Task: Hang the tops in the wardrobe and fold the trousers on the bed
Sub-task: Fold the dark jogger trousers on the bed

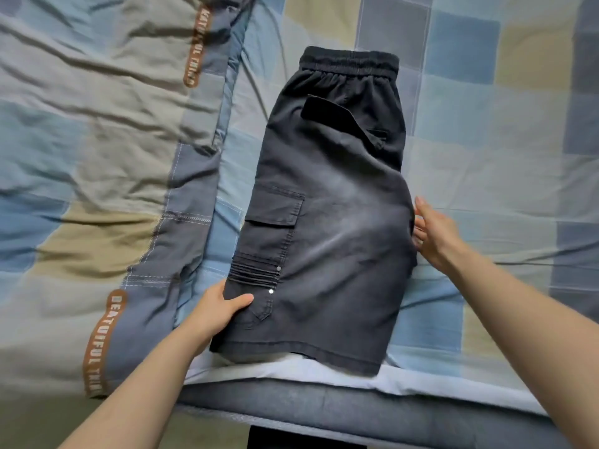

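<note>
Left hand (216,308): comes in from the lower left on a bare forearm; thumb lies on top of the dark shorts' left edge near the hem, fingers go under the cloth and out of sight, so it pinches that edge.
Quilt (97,150): left of the shorts, a rumpled cover in soft blue, tan and grey blocks, with a grey-blue border band and brown oval labels in pale lettering.
Shorts (330,209): dark charcoal cargo shorts, folded in half lengthwise, lying flat on the bed sheet just right of the quilt's border.
Shorts, cloth: matte woven fabric, faded paler in the middle; gathered elastic waistband, a flap cargo pocket on the left side, a ribbed stitched panel below it with two small metal studs, a slanted dark pocket strip nearer the waist.
Shorts, axis: long axis runs away from the person, tilted slightly; waistband at the far end, hem at the near end, over the mattress edge (324,413).
Right hand (432,234): reaches in from the lower right, forearm bare; fingers straight and together, their tips against the shorts' right edge at mid-length, grasping nothing that shows.
Bed sheet (486,124): right of the shorts, smooth checked cloth in blue, grey and pale yellow squares.
</note>
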`<act>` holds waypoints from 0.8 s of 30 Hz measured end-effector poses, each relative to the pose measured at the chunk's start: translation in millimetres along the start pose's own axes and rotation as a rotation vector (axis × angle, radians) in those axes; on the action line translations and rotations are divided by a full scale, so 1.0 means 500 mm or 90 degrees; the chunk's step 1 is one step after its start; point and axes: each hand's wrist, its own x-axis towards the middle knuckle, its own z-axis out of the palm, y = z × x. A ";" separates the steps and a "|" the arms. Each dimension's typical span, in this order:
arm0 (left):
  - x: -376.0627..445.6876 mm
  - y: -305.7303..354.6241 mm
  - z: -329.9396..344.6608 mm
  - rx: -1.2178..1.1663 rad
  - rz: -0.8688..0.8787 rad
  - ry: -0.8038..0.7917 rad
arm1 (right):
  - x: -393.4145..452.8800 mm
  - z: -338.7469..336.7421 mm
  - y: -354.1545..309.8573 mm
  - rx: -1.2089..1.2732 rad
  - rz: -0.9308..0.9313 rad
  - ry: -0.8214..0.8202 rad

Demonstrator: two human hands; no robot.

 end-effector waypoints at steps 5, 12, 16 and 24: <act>-0.006 -0.029 0.002 -0.022 -0.048 0.048 | -0.111 -0.013 0.156 -0.045 0.209 -0.188; -0.032 -0.049 0.010 -0.111 -0.098 -0.041 | -0.213 -0.056 0.259 0.061 0.237 -0.268; -0.062 -0.073 0.007 -0.111 -0.122 -0.135 | -0.247 -0.102 0.275 0.091 0.124 -0.163; -0.093 -0.106 0.097 0.655 -0.001 0.313 | -0.215 -0.194 0.350 -0.988 0.033 -0.216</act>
